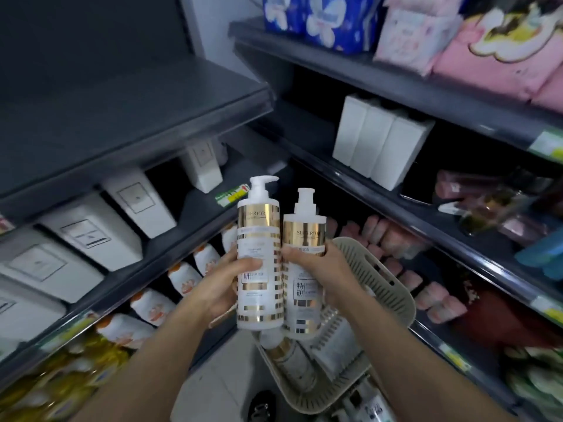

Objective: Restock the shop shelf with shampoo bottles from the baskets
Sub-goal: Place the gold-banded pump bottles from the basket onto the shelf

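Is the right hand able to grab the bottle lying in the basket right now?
Probably not: the right hand grips an upright bottle. Otherwise the basket bottle looks uncovered in the open basket.

Left dark shelf [195, 208] carries a row of white boxes [91, 239]; right shelf [304, 129] carries three white cartons [380, 144] side by side

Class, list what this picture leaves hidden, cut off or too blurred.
Head view, small print on left bottle and right bottle: blurred, partly under left hand and right hand.
Head view, basket contents: mostly behind the held bottles.
Head view, shelf price tag: too blurred to read.
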